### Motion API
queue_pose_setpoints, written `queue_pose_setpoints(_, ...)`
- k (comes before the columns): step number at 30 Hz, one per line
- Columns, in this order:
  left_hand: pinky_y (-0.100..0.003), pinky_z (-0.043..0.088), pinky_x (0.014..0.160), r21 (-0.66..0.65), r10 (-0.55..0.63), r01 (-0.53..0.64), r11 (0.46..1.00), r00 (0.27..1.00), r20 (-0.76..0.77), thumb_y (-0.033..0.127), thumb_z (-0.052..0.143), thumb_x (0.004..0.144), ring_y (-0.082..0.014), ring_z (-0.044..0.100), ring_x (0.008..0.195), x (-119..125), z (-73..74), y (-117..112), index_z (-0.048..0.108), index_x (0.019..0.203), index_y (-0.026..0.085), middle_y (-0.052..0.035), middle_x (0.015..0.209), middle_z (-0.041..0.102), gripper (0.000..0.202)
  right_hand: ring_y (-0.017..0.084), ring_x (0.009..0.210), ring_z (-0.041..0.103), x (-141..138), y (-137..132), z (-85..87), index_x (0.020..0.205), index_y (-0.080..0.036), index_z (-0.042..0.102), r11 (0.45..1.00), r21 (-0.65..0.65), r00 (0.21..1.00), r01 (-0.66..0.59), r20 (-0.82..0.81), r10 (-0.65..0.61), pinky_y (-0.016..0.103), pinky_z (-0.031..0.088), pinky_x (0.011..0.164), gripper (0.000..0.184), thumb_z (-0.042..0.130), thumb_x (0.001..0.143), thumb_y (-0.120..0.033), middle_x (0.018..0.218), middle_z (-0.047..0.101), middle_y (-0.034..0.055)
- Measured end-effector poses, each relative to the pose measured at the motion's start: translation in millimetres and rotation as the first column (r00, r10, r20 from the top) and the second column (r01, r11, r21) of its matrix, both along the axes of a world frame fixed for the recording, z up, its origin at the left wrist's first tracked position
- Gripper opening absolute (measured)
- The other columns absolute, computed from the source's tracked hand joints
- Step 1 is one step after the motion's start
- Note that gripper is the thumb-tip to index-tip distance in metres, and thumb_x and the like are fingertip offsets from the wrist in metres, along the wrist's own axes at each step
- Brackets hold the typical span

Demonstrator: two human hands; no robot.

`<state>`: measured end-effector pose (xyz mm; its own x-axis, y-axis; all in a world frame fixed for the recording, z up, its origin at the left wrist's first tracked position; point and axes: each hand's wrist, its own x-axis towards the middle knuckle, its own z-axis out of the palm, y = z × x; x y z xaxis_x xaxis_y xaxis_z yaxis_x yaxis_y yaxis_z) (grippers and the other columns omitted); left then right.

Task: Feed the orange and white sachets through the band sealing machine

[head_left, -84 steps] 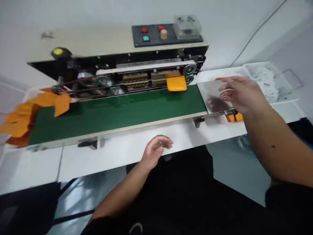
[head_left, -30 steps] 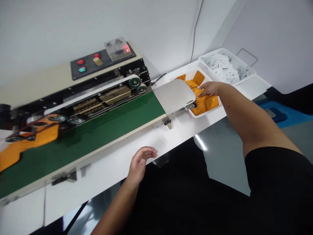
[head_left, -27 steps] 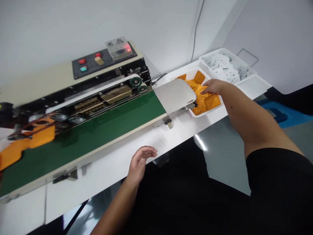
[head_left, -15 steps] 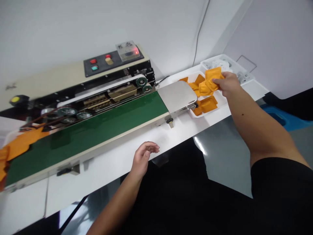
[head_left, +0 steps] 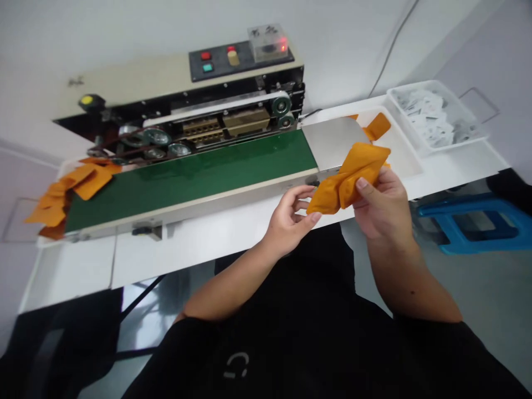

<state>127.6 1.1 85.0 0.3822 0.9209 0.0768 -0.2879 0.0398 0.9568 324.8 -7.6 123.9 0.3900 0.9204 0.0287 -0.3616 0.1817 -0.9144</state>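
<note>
My right hand (head_left: 384, 202) is closed around a bunch of orange pouches (head_left: 353, 172), held over the table's front edge. My left hand (head_left: 288, 219) pinches the lower left end of the same bunch with thumb and fingers. Just behind them is the steel plate (head_left: 330, 141) at the right end of the green conveyor belt (head_left: 191, 174) of the sealing machine (head_left: 187, 94). More orange pouches (head_left: 377, 126) lie in a white tray (head_left: 401, 158) right of the plate.
Sealed orange pouches (head_left: 68, 185) pile up at the belt's left end. A clear bin of small white packets (head_left: 434, 113) stands at the far right. A blue stool (head_left: 474, 221) sits on the floor to the right. The control panel (head_left: 233, 55) shows a red light.
My right hand lifted a bunch of orange pouches out of the white tray and brought it towards me. My left hand rose from the table edge and took hold of the bunch.
</note>
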Motion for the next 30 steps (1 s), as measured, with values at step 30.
queue_pose_setpoints(30, -0.028, 0.062, 0.072, -0.344, 0.19, -0.165, 0.924, 0.981, 0.038, 0.052, 0.094, 0.082, -0.0208, 0.076, 0.088, -69.3, -49.9, -30.0, 0.07, 0.121, 0.018, -0.0077, 0.108, 0.079, 0.057, 0.022, 0.097, 0.077, -69.8, -32.0, -73.6, 0.111, -0.029, 0.086, 0.846, -0.29, 0.865, -0.447, 0.104, 0.492, 0.038, 0.064, 0.088, 0.037, 0.096, 0.079, -0.044, 0.107, 0.083, 0.0026)
